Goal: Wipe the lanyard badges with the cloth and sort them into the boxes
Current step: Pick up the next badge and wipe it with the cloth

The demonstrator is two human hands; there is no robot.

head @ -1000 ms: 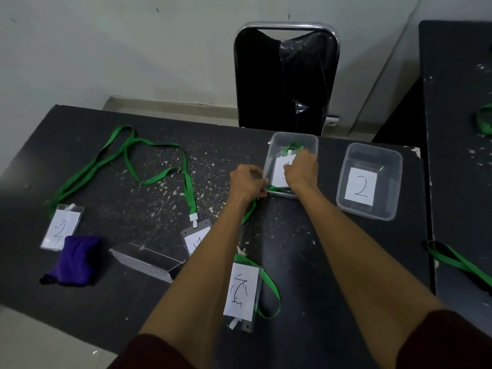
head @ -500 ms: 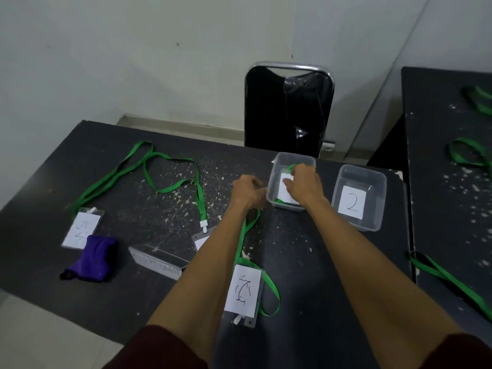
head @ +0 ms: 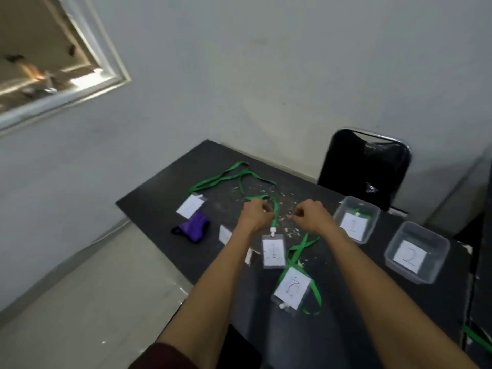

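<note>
The left hand (head: 255, 215) is curled round the green strap (head: 275, 209) just above its white clip. The right hand (head: 310, 215) is curled as well, though blur hides whether it pinches anything. The badge marked 1 (head: 273, 250) lies flat on the table at the strap's end, not yet in a box.

Closest in, the badge marked 2 (head: 292, 287) has its own green loop running up beside the right forearm, so a sweep of that arm could snag it and drag it along. The held strap trails far across the top and crosses the strap of a third badge (head: 190, 207), so a brisk lift may tug that one too. The purple cloth (head: 193, 227) sits well to the left, in neither hand, so the badge could go in unwiped. The clear box marked 1 (head: 339, 211) and the box marked 2 (head: 426, 230) look light enough to slide if knocked, and the second stands near the table's right edge.

The table (head: 346, 302) is dark and matt, flecked with pale chips around the hands. A black chair (head: 364, 166) stands behind it. Beyond are a pale tiled floor (head: 93, 288), a plain grey wall (head: 266, 75) and a white-framed opening (head: 53, 62).
</note>
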